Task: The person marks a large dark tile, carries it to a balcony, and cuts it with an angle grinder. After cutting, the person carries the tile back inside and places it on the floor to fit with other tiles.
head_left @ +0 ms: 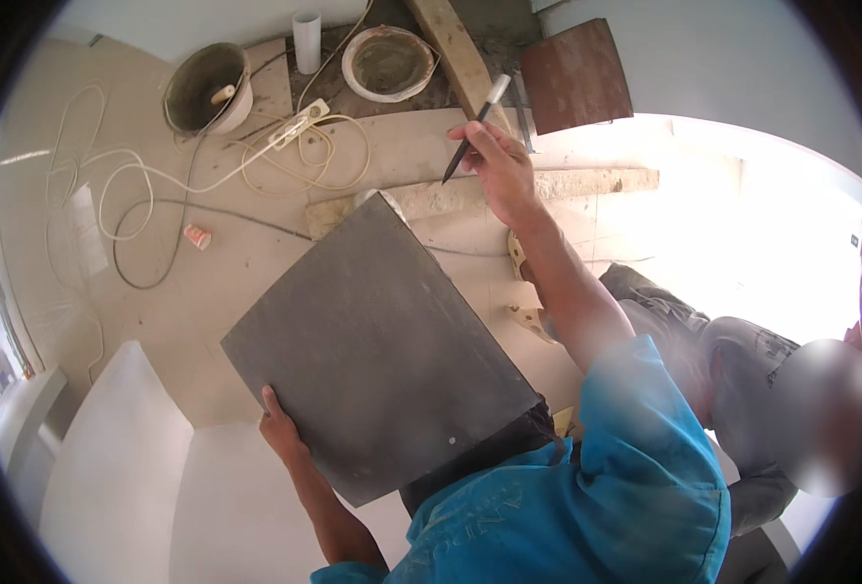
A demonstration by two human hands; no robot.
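My left hand grips the left edge of a large dark grey square tile, tilted across my front with one corner pointing up the view. My right hand is raised beyond the tile's upper corner, fingers closed on a black pen-like tool with a white upper end and a pointed tip angled downward. Behind that hand and the tile's corner lies a pale, dirty plank on the floor.
A mortar bucket, basin, white pipe, wooden beam and brown board line the back. Cables surround a power strip near a small cup. Another person is close on my right.
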